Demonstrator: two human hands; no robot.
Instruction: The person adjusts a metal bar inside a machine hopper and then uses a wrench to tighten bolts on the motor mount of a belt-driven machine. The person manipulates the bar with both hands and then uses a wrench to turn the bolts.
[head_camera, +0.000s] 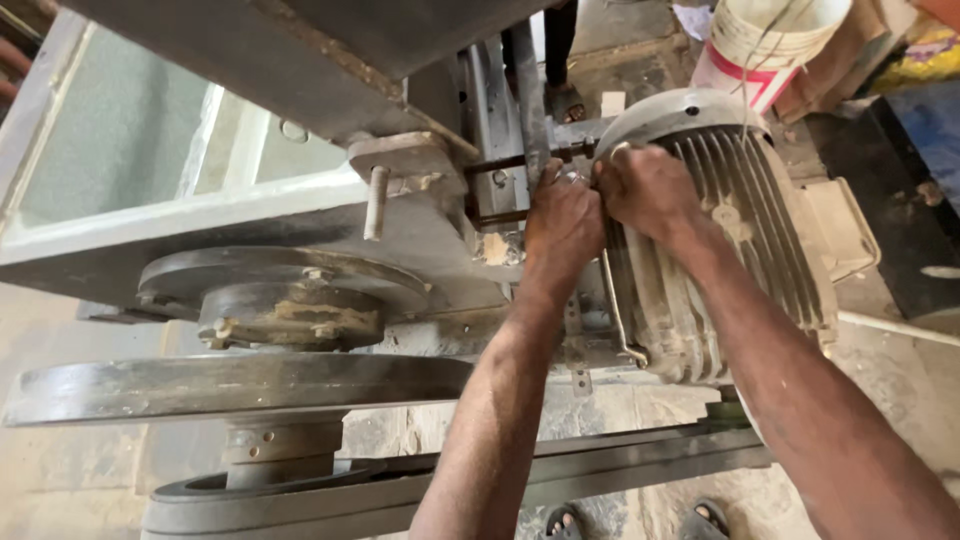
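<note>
Motor (730, 240), grey and finned, is seated beside the machine frame (430, 240) with a belt (620, 465) already run below it. Left hand (565, 222) and right hand (648, 188) are both clenched at its mounting rod (505, 162); exact hold cannot be told. Fastening appears unfinished.

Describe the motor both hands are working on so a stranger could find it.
Start at the big grey machine frame. Right of it sits the electric motor, under the left hand and right hand. Only it has a dusty, ribbed, rounded casing.
</note>
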